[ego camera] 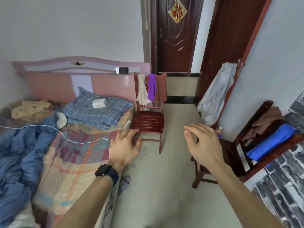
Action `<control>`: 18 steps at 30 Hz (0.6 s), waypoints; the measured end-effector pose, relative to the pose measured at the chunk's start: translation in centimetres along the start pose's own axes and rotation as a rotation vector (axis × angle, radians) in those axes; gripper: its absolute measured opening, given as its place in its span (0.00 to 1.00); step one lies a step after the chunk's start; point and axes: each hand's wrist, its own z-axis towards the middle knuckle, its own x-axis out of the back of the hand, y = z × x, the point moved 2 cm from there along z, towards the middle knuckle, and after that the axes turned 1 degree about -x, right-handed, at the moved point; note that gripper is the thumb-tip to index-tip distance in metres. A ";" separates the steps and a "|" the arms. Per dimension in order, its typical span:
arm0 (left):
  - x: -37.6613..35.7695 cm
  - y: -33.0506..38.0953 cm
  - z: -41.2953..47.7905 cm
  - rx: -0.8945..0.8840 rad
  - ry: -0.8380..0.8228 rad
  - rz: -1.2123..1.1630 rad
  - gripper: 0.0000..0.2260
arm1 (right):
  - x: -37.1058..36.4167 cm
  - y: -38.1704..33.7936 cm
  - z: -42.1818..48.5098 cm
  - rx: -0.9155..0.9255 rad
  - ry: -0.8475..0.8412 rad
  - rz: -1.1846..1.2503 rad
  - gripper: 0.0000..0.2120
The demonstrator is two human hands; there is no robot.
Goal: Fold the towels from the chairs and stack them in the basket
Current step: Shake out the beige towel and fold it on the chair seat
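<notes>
Both hands are out in front with nothing in them: the left hand [125, 145] is spread flat with a ring on one finger and a black smartwatch [107, 172] on the wrist, screen dark so no brand to read, and the right hand [203, 142] is loosely open, fingers curved. Straight ahead, beyond the left hand's fingertips, is a red wooden chair [148, 120] with three towels draped over its back: a cream towel [142, 89], a purple towel [152, 87] and a brown towel [162, 88]. To the right of the right hand, a second chair [233, 155] carries a blue towel [271, 142] and another brown cloth [266, 120]. The door decoration [177, 11] beyond has a character on it, too blurry to read.
</notes>
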 end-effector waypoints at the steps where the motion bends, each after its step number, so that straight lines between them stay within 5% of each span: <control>1: -0.6 -0.7 1.2 0.016 -0.016 -0.018 0.20 | -1.4 0.5 0.9 0.005 0.006 0.014 0.14; 14: -6.2 -8.3 22.6 0.099 -0.113 -0.085 0.23 | -17.6 5.3 15.6 -0.196 -0.256 0.044 0.23; 18: -7.7 -9.3 28.9 0.095 -0.126 -0.099 0.20 | -21.4 6.0 20.1 -0.241 -0.266 0.062 0.17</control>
